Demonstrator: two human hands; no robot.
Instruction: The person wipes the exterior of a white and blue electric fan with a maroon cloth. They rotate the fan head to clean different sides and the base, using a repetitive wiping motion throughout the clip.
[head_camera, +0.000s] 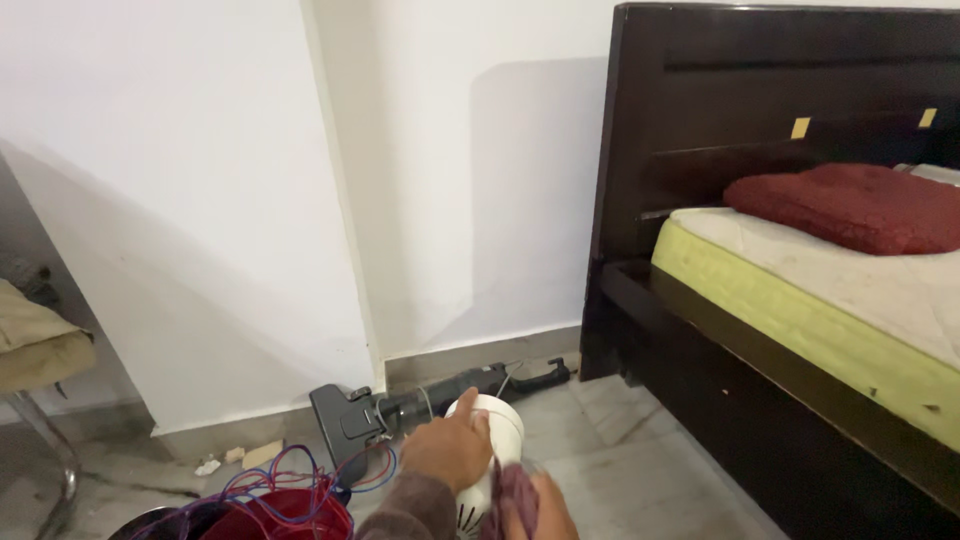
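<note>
**Both hands on a white vessel, low by the bed**

Head view: down at the bottom edge, the left hand is wrapped over the rim of a white cylindrical container, fingers curled and closed on it. The right hand comes in from below, partly cut off by the frame, with a reddish cloth pressed against the container's side; how tightly it closes I cannot tell. The container hangs above the tiled floor, just in front of a dark vacuum cleaner lying along the wall base. Left of it, a red bucket with tangled red and blue wires. To the right stands a dark wooden bed with a red pillow.
</note>
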